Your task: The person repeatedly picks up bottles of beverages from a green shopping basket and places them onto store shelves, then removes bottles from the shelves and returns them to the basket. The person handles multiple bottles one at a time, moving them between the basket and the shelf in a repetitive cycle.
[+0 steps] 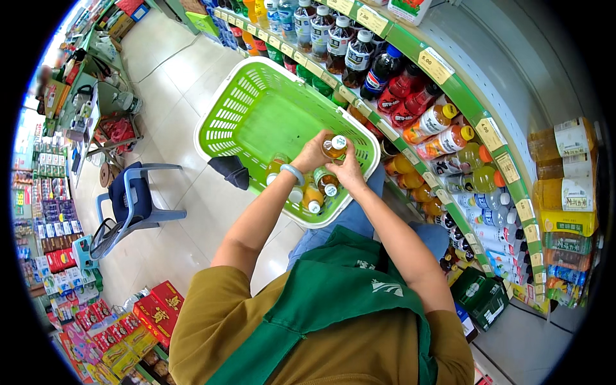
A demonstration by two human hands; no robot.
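A green plastic shopping basket with a white rim (211, 98) stands in front of me. Over its near right part, my left hand (310, 156) and my right hand (350, 171) both hold a white-capped drink bottle (332, 147) with brownish contents. A light bangle circles my left wrist. Beneath my hands, several white-capped bottles lie at the basket's near end, among them an orange drink bottle (314, 196) and a dark amber one (328, 181). A dark grey cloth (231, 169) hangs over the basket's left rim.
Curved shelves with a green price rail (435, 65) and rows of drink bottles run along the right. A blue plastic chair (159, 216) stands on the tiled floor at left. Stocked shelves line the far left. Red boxes (161, 310) sit lower left, a dark green carton (481, 296) lower right.
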